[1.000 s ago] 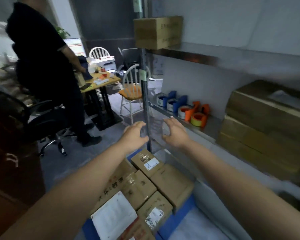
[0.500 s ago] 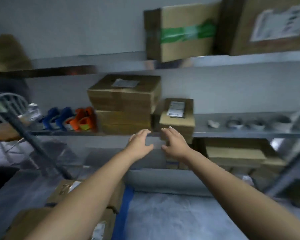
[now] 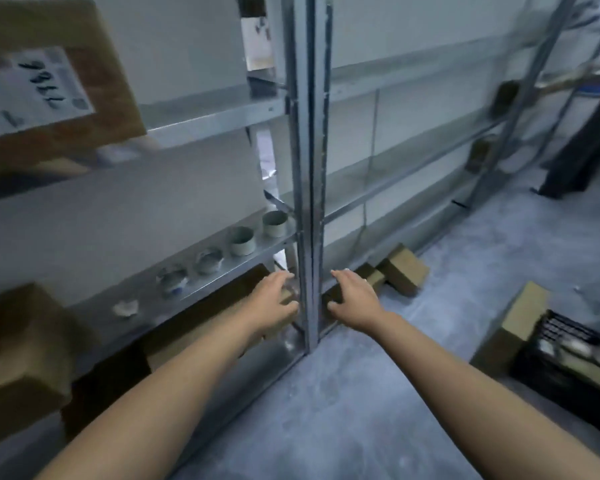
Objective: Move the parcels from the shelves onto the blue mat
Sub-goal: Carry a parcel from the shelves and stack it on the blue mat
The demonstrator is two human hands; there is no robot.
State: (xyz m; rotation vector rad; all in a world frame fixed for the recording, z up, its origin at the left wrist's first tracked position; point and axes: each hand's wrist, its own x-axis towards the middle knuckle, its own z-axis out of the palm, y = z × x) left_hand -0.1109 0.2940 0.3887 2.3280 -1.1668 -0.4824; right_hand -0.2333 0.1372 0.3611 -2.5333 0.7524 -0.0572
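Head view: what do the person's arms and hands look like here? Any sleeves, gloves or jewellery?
Both arms are bare to the frame's edge, no sleeves showing. The left hand and right hand wear no gloves; neither wrist carries a watch or band. A pale glint on a right finger may be a ring, too blurred to tell.

The left hand [image 3: 272, 299] is hovering just left of the metal post [image 3: 307, 168], and the right hand [image 3: 352, 299] is hovering just right of it. Both are holding nothing, with the fingers loose. Left of the post, a row of tape rolls [image 3: 241, 240] is standing on a shelf [image 3: 222, 270], and a labelled parcel [image 3: 49, 91] is sitting high above them. Right of the post, a brown parcel [image 3: 402, 268] is lying on the floor [image 3: 361, 393], and farther right a black crate [image 3: 561, 358] is standing.
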